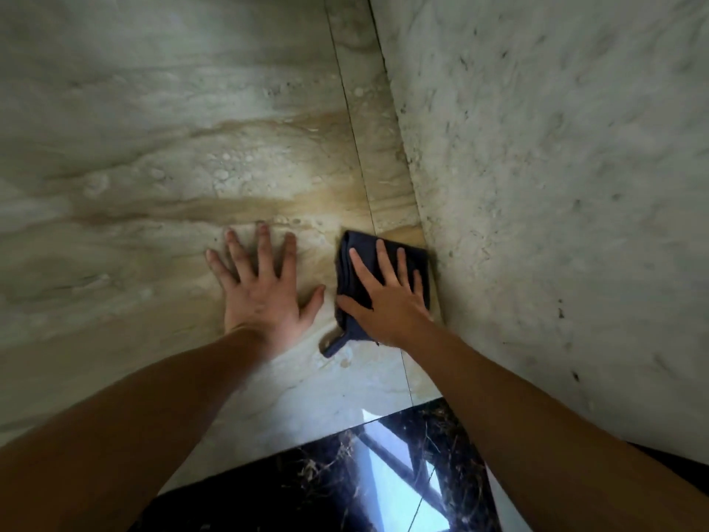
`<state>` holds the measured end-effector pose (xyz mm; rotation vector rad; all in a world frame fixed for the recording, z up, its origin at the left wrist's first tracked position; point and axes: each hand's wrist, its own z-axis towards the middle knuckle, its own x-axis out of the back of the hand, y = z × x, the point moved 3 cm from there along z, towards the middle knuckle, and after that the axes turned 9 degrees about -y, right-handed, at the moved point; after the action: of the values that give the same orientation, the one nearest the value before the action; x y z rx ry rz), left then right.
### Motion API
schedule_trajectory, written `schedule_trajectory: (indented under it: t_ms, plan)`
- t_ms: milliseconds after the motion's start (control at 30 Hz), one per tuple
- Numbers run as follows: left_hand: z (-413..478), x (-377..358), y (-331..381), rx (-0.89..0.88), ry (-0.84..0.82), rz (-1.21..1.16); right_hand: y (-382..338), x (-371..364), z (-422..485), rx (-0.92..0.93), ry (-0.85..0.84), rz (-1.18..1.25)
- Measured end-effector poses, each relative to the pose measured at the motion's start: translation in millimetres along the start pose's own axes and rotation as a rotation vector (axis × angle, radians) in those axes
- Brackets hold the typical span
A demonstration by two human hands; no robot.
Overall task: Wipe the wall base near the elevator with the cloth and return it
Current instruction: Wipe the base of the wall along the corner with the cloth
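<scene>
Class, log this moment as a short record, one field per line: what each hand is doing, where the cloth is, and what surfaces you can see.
left hand: flat on the beige tile, fingers spread, holding nothing
right hand: palm pressed flat on the cloth
cloth: dark, folded, lying across the tile seam, its far edge at the wall corner
beige tile: marbled, brownish streaks
wall: pale, speckled, to the right
dark tile: glossy, reflecting light, nearest the person
</scene>
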<state>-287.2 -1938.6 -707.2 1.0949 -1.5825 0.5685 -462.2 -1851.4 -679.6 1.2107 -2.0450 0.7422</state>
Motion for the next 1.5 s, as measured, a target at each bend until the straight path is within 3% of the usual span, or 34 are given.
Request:
schedule_trajectory:
  t_ms: [167,333,400,500,700,833,1033,1200,1333,1500]
  plan:
    - [-4.4,9.4,0.5,0.039,-0.115,0.004,1.6,49.6,-41.1,0.036,-0.158,0.119]
    - [-4.4,39.1,-4.2,0.048,-0.417,-0.057,-7.5,65.8,-88.9,-0.017,-0.226,0.156]
    - [-12.3,65.9,-8.0,0.070,-0.461,-0.117,-12.2,68.7,-105.7,-0.021,-0.266,0.137]
    - [-14.8,107.1,-8.7,0.073,-0.418,-0.048,-12.6,66.0,-121.1,-0.036,-0.267,0.160]
    - [6.6,118.3,-2.6,-0.115,-0.291,0.074,1.2,34.3,-84.7,-0.081,-0.137,0.174]
    - [31.7,105.2,-9.4,-0.065,-0.321,0.093,-10.6,8.2,-56.0,-0.091,0.009,0.115]
    - [71.8,80.1,-38.7,-0.050,-0.222,0.019,-21.3,-6.4,10.9,-0.172,0.175,0.029]
    - [135.9,82.1,-66.0,-0.028,-0.086,0.035,-17.0,46.8,90.9,-0.047,0.338,-0.097]
    - [198.8,78.3,-67.1,0.054,-0.004,0.033,-19.9,113.5,182.2,0.059,0.380,-0.167]
    - [205.5,68.1,-66.3,0.064,0.036,0.013,-29.8,180.9,260.6,0.065,0.371,-0.164]
